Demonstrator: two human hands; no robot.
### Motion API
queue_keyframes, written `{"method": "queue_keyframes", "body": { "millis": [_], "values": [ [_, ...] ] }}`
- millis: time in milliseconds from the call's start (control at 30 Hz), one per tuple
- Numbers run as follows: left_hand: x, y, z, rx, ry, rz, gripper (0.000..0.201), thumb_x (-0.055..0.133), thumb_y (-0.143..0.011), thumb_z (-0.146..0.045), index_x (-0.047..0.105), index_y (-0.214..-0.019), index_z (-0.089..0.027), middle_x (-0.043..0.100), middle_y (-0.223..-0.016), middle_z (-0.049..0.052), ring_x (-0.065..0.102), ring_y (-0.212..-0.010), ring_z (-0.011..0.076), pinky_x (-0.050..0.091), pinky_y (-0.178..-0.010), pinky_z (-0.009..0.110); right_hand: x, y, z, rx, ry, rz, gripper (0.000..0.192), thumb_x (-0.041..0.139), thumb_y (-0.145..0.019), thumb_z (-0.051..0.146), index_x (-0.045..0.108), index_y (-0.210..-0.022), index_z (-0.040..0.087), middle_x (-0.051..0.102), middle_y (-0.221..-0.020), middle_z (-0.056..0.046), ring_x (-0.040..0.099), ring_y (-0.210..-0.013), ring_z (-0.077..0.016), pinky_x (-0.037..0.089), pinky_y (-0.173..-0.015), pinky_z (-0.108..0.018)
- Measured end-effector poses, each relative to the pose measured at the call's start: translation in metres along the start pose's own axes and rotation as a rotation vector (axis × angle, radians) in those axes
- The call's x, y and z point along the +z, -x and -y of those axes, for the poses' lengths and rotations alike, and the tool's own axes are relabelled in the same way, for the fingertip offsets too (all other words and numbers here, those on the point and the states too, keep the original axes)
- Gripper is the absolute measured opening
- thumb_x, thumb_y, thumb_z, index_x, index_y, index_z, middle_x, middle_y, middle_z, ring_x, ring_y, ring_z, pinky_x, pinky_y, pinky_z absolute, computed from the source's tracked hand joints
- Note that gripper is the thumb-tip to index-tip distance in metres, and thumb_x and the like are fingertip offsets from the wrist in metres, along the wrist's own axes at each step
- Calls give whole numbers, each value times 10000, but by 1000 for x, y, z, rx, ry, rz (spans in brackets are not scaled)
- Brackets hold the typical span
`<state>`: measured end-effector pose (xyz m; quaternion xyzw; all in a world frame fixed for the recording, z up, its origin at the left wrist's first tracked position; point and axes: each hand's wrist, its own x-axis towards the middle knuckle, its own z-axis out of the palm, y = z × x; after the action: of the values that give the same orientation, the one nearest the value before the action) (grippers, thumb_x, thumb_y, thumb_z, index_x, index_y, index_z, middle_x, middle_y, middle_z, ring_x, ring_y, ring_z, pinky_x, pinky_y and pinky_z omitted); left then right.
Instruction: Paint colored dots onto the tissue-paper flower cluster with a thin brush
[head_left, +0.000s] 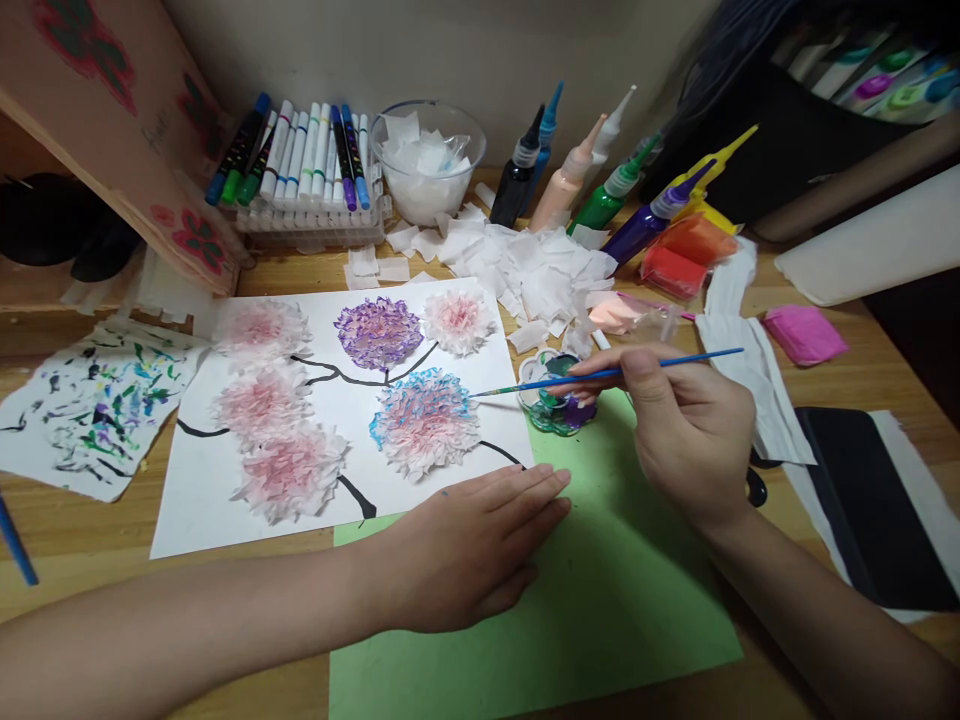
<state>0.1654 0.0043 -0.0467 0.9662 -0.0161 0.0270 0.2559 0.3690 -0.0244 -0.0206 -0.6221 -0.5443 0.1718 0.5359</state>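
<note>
Fingers of the right hand [694,430] were pinched round the thin blue-handled paintbrush [607,375], bristle end reaching the right edge of the blue-and-pink tissue-paper flower [425,422]; left hand [469,550] lay flat, fingers released, pressing the lower right corner of the white paper sheet [210,500] where it overlaps the green paper sheet [600,600]. Progress, as I judged it: six tissue flowers glued on, black branches drawn, the purple flower [378,332] and the blue one edged in colour, four pink ones untinted at the rim, so roughly a third coloured. The small clear flower-shaped paint palette [559,408] sat just beside the sheet's right edge, partly hidden behind the brush hand. Brush tip too fine to tell whether it touched paper. Worktop's right rear corner was blurred; the items there were unreadable.
</note>
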Motion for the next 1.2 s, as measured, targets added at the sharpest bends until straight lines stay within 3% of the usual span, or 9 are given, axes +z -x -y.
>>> {"method": "queue_keyframes", "body": {
  "millis": [233,333,533,633,800,1200],
  "values": [
    [2,1,0,-3,8,4,501,324,-1019,-288,416,-1413,8,368,-1531,185,276,-1450,246,167,-1214,324,-3,-1,3,20,81,-62,273,535,-941,305,764,-804,249,733,-702,10,689,-623,-116,549,-570,-237],
    [3,2,1,-10,31,6,508,334,-1016,-291,405,-1421,8,350,-1539,188,278,-1450,253,191,-1210,336,-12,-9,5,-45,111,-151,307,527,-945,295,761,-755,237,729,-710,11,674,-630,-107,522,-558,-239],
    [4,2,2,-18,63,-16,499,392,-1005,-276,403,-1424,-4,337,-1546,188,286,-1447,267,244,-1201,367,-35,-26,5,-238,243,-314,415,510,-946,219,689,-572,206,640,-538,18,617,-545,-92,424,-503,-247],
    [4,3,2,-27,71,-1,508,407,-1000,-276,385,-1438,-19,311,-1561,180,286,-1447,277,263,-1194,386,-42,-27,2,-332,394,-242,429,506,-942,208,645,-537,200,645,-558,11,627,-584,-101,448,-559,-259],
    [4,2,1,-39,78,16,510,390,-1002,-271,365,-1451,-31,298,-1569,167,284,-1449,278,277,-1189,396,-45,-25,-1,-464,582,-80,310,512,-928,193,674,-664,188,703,-620,-35,632,-594,-132,449,-585,-281],
    [4,3,1,-36,83,8,505,410,-993,-258,372,-1445,-35,301,-1565,176,283,-1449,276,294,-1185,401,-45,-24,0,-456,588,-66,344,501,-931,227,629,-613,193,687,-587,-37,612,-551,-132,454,-566,-281]
  ]
}}
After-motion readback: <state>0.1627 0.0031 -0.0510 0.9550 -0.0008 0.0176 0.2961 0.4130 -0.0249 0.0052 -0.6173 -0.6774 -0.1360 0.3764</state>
